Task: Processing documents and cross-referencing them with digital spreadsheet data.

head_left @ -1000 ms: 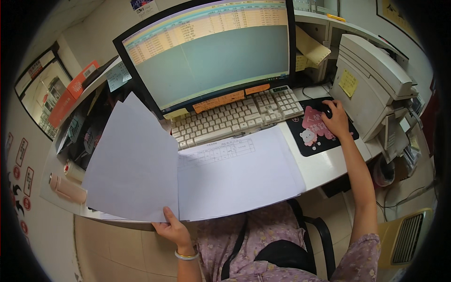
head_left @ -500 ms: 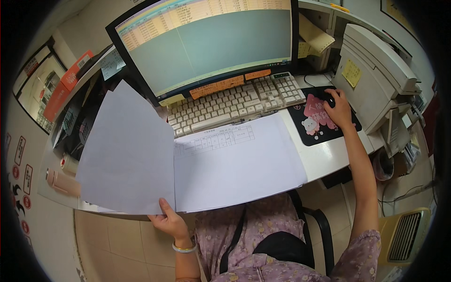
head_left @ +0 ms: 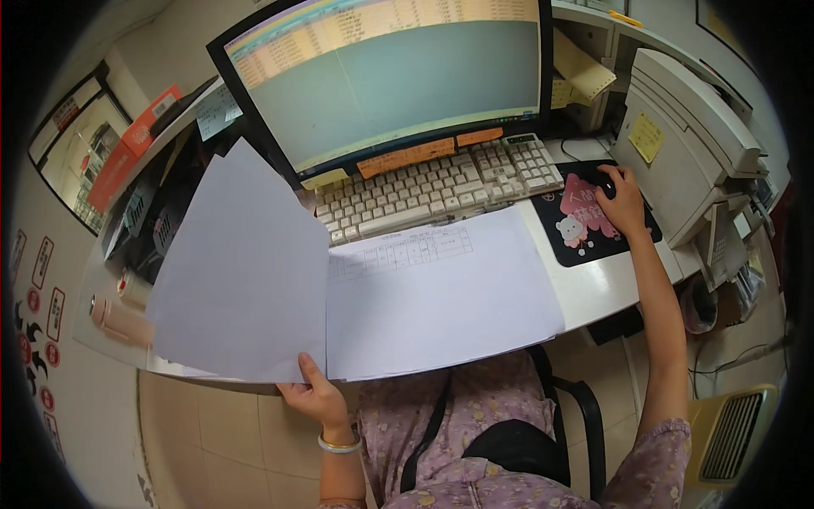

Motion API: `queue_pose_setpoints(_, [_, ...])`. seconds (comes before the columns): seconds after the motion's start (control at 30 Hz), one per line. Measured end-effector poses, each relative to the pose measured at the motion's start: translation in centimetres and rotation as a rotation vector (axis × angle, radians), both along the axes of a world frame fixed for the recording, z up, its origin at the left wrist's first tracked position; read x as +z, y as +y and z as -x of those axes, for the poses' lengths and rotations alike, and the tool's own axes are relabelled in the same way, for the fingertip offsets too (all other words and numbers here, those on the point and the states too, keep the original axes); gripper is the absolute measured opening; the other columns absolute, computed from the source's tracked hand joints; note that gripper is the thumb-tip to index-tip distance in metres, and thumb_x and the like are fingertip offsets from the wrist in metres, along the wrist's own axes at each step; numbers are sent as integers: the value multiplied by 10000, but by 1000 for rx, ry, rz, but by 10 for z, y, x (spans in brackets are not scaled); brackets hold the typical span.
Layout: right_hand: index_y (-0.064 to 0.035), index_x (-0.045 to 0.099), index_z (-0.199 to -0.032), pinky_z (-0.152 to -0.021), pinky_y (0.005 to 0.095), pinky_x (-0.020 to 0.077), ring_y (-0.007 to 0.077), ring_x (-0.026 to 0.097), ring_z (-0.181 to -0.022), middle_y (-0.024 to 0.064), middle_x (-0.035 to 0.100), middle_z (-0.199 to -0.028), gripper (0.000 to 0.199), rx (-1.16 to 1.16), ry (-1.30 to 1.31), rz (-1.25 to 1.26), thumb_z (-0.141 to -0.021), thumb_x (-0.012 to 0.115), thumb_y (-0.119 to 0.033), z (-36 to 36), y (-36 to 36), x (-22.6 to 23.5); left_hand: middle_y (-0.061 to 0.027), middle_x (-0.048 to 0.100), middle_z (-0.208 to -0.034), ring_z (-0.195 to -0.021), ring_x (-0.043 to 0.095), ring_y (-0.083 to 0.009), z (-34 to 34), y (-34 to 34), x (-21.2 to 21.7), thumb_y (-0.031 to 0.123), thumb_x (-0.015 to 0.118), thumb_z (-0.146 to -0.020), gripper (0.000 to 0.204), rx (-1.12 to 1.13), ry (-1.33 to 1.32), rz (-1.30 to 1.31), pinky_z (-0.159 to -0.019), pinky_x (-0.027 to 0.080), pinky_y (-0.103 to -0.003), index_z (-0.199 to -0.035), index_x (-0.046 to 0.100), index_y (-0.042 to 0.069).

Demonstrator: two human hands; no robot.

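At the left of the desk [head_left: 589, 297], beside a pink bottle [head_left: 123, 321], white turned-back sheets [head_left: 242, 271] stand raised and slightly bowed, reaching the near edge. The left hand [head_left: 315, 394] holds their near right corner in a narrow pinch, thumb on top, the other fingers mostly hidden beneath. A light, flat pinch looks best here; squeezing harder could crease the corner, and letting go could drop the sheets across the printed sheet [head_left: 441, 314] lying just to their right. That sheet overhangs the near edge a little, so the left hand should pull sideways as little as possible. On the right, the right hand [head_left: 621, 204] is curled over a dark mouse [head_left: 606, 181] on the mouse pad [head_left: 551, 229]; small wrist movements should serve, with the forearm clear of the paper.

As for writing, red-framed signs [head_left: 38, 263] on the far-left wall carry dark characters, and a pale note [head_left: 219, 113] is covered in small script. The printed sheet has a ruled table at its far end, its entries too small to read. Beyond, the monitor [head_left: 407, 93] shows rows of tabular text, with a handwritten orange strip [head_left: 407, 157] along its lower frame. The mouse pad bears pale characters on pink above a cartoon bear; a yellow sticky note [head_left: 646, 138] on the office machine [head_left: 699, 127] has faint handwriting.
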State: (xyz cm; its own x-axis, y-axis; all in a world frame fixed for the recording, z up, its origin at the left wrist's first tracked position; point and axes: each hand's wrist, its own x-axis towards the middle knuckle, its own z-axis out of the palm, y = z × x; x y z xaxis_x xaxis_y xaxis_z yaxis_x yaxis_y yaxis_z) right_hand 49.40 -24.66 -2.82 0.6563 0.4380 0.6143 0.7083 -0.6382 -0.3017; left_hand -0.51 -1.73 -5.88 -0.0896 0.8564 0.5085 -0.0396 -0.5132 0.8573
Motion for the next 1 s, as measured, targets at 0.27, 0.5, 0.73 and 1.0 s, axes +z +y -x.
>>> queue_pose_setpoints(0.27, [-162,609,-1155,-932,414,464,346,554,-1082,148,534,-1162,401,0,7,-9,-762,672,-207,4,-1,-1,-174,590,-1183,-1000,584,-191,2,0,-7,67,530,-971,326,-21,-18,0,-879,470,-299,-1244,440,-86])
queue_pose_setpoints(0.5, [-154,616,-1154,-935,412,462,330,552,-1077,136,530,-1139,404,-6,20,-15,-759,678,-210,6,-1,2,-174,585,-1190,-1020,581,-195,-2,-1,-3,64,525,-974,313,-14,-5,-22,-894,466,-306,-1237,444,-87])
queue_pose_setpoints(0.73, [-151,615,-1164,-939,406,461,328,551,-1080,138,528,-1143,415,-8,9,-12,-760,681,-216,6,0,0,-196,574,-1193,-1059,578,-224,1,-1,-2,35,522,-966,305,-44,-15,16,-923,469,-322,-1220,440,-114])
queue_pose_setpoints(1.0, [-155,610,-1164,-940,414,458,337,552,-1075,146,533,-1151,414,-2,4,-10,-762,680,-225,6,1,0,-173,597,-1158,-992,588,-199,-1,0,-4,64,511,-985,299,13,33,-30,-887,476,-313,-1229,445,-95])
